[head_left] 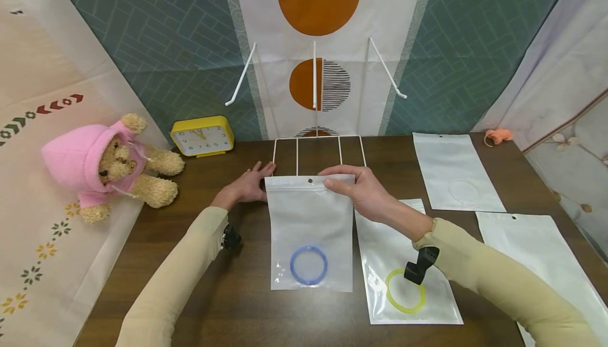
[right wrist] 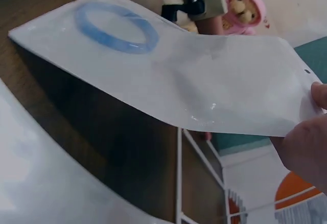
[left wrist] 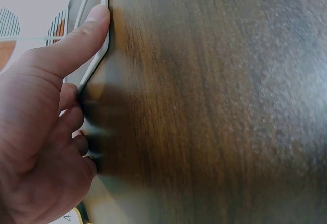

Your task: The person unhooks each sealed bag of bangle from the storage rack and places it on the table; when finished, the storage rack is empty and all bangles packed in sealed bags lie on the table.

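Observation:
A white zip pouch [head_left: 311, 220] with a blue ring [head_left: 309, 282] showing through its front hangs from my right hand [head_left: 368, 191]. Thumb and fingers pinch its top edge, just right of the punched hole. In the right wrist view the pouch [right wrist: 230, 81] stretches out slanting, and the blue ring [right wrist: 97, 37] lies at its far end. My left hand [head_left: 248, 184] is at the left side of a white wire rack's base [head_left: 297, 157]. The left wrist view shows its thumb on the wire [left wrist: 103, 45], fingers curled at the rack's edge.
Three white prongs [head_left: 314, 75] jut above the rack base. A pouch with a yellow ring [head_left: 404, 309] lies partly under my right arm. Two more pouches [head_left: 451, 162] [head_left: 527, 247] lie at right. A yellow clock [head_left: 201, 136], pink-hooded teddy bear [head_left: 90, 157] and small orange object [head_left: 499, 135] sit around.

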`<state>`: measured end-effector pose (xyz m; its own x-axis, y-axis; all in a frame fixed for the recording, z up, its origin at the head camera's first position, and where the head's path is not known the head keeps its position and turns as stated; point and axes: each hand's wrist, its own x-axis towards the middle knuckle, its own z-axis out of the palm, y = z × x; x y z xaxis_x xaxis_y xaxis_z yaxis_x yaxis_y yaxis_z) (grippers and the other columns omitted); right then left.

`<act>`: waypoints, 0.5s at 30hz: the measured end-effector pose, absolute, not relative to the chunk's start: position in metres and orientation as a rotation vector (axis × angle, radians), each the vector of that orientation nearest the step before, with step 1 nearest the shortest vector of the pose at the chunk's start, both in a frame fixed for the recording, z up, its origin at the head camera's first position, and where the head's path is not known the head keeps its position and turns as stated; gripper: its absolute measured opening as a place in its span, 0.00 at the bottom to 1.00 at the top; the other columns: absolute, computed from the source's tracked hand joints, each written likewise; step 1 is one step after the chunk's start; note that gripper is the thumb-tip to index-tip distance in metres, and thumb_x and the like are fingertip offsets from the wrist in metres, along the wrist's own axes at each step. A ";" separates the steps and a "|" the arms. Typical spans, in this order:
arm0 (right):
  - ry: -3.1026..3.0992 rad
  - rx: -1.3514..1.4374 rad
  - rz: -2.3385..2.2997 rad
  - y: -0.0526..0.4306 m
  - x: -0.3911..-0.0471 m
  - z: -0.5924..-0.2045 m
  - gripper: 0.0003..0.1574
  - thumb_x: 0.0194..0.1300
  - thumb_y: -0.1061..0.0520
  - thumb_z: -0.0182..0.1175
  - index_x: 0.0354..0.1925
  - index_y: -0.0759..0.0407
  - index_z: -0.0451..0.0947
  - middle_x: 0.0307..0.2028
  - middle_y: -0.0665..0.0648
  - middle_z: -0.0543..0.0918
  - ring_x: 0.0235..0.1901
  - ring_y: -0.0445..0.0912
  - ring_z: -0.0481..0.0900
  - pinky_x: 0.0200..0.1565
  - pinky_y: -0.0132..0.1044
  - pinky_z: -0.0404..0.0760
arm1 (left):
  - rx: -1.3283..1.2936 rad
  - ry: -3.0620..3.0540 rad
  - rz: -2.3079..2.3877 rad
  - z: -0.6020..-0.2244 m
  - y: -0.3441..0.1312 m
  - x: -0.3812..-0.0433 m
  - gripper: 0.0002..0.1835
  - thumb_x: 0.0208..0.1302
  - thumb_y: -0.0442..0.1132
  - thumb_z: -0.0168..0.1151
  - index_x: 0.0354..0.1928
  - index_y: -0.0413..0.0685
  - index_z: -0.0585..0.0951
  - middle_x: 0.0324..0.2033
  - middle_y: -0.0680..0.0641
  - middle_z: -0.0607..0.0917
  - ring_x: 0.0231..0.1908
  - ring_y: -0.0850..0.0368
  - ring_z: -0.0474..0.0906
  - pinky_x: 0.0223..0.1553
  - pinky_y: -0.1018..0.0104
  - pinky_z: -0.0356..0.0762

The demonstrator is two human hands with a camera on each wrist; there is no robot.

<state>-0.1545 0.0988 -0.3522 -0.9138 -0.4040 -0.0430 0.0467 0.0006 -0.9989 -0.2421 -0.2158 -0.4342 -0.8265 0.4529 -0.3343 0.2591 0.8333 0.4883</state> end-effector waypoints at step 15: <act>1.951 -0.324 -1.907 0.102 -0.166 -0.402 0.20 0.68 0.62 0.64 0.56 0.69 0.80 0.54 0.59 0.81 0.52 0.51 0.76 0.51 0.40 0.77 | 0.480 2.553 0.615 -0.434 -0.216 -0.242 0.56 0.58 0.51 0.74 0.79 0.46 0.49 0.79 0.44 0.45 0.76 0.39 0.32 0.72 0.42 0.35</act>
<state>-0.1663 0.1019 -0.4022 -0.8966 -0.4276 -0.1150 0.1053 0.0463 -0.9934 -0.2422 -0.2155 -0.4335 -0.8293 0.4302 -0.3567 0.2205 0.8384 0.4984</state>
